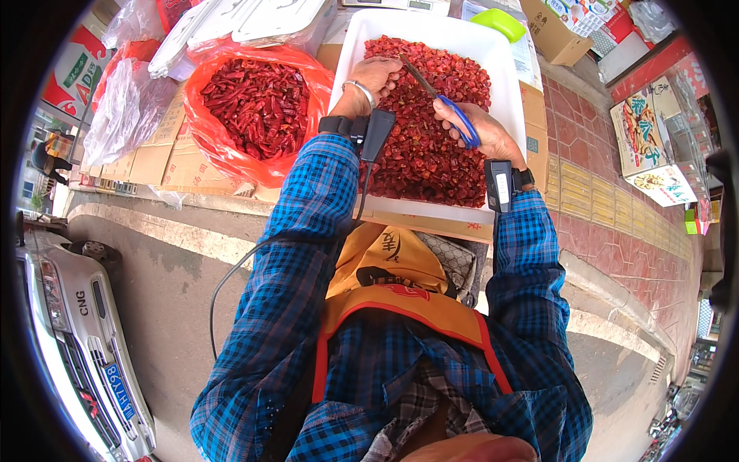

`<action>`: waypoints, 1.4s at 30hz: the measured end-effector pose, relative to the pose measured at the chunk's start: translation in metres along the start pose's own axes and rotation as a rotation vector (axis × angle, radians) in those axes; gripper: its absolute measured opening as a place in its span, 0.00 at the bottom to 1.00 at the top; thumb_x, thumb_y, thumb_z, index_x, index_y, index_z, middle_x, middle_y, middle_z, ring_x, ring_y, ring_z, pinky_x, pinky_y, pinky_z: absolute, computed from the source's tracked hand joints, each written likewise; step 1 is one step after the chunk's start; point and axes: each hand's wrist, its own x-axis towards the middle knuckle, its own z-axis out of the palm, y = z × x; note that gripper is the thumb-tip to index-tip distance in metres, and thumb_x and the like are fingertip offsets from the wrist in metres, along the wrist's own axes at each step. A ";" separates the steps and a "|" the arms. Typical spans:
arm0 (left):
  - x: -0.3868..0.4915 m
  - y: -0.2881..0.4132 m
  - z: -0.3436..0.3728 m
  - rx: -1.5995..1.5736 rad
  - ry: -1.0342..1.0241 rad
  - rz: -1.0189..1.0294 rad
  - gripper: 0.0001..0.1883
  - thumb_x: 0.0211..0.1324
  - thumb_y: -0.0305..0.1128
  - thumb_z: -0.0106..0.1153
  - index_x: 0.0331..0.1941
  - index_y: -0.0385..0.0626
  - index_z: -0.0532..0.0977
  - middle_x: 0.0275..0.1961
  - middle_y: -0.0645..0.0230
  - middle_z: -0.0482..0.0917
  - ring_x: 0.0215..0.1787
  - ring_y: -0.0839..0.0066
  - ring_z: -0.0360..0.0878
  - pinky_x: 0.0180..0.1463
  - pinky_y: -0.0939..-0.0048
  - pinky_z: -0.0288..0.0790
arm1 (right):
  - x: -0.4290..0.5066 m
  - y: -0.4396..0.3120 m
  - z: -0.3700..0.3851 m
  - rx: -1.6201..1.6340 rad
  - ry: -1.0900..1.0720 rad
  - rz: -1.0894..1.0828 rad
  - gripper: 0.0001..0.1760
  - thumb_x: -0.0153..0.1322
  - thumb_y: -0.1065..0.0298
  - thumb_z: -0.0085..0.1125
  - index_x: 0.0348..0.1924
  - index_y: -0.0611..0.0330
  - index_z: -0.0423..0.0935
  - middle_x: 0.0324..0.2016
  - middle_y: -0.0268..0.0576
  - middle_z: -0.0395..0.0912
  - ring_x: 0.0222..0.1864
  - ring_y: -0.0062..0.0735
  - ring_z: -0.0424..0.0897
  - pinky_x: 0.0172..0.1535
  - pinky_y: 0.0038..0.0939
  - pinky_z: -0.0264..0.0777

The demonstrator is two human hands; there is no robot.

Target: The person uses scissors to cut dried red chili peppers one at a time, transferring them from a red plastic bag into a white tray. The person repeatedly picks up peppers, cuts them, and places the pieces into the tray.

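My right hand (480, 128) grips a pair of scissors (423, 81) by the blue handles, with the metal blades pointing away toward my left hand (375, 79). The left fingers are curled together close to the blade tips; whether a chili is pinched in them cannot be made out. Both hands are over a white plastic tray (505, 63) full of cut dried red chili pieces (427, 167). To the left, a red plastic bag (202, 130) stands with its mouth spread, filled with longer dried red chilies (257, 107).
Flattened cardboard (147, 164) covers the table. White lidded containers (260, 23) and clear plastic bags (127, 110) lie at the back left. A green plastic scoop or dish (499, 24) sits behind the tray. A cable (231, 271) hangs from my left wrist. A car (81, 346) stands left.
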 end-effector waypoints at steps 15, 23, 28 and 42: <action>-0.001 -0.002 0.005 0.034 -0.033 0.003 0.07 0.61 0.34 0.59 0.38 0.45 0.78 0.28 0.75 0.76 0.24 0.83 0.69 0.26 0.80 0.62 | -0.006 -0.003 0.000 0.111 0.028 -0.073 0.36 0.65 0.35 0.63 0.35 0.69 0.76 0.18 0.27 0.65 0.15 0.10 0.63 0.17 0.14 0.56; -0.001 -0.003 0.004 0.046 -0.036 -0.002 0.10 0.61 0.36 0.60 0.44 0.47 0.77 0.30 0.76 0.76 0.26 0.85 0.68 0.27 0.82 0.61 | -0.005 -0.002 -0.001 0.117 0.042 -0.089 0.31 0.64 0.37 0.66 0.29 0.63 0.78 0.17 0.28 0.66 0.14 0.12 0.64 0.15 0.16 0.55; -0.001 -0.003 0.004 -0.001 -0.004 -0.012 0.12 0.60 0.35 0.60 0.46 0.47 0.76 0.31 0.76 0.77 0.26 0.84 0.68 0.29 0.81 0.63 | -0.002 0.000 0.000 0.134 0.090 -0.054 0.28 0.64 0.39 0.67 0.25 0.59 0.76 0.15 0.26 0.65 0.13 0.11 0.64 0.15 0.16 0.54; 0.009 -0.005 -0.003 -0.296 -0.017 -0.002 0.10 0.63 0.30 0.55 0.47 0.45 0.74 0.36 0.70 0.79 0.32 0.80 0.74 0.35 0.77 0.70 | -0.003 -0.001 0.001 0.078 0.067 -0.027 0.30 0.63 0.34 0.64 0.23 0.54 0.72 0.16 0.25 0.63 0.15 0.13 0.63 0.17 0.17 0.56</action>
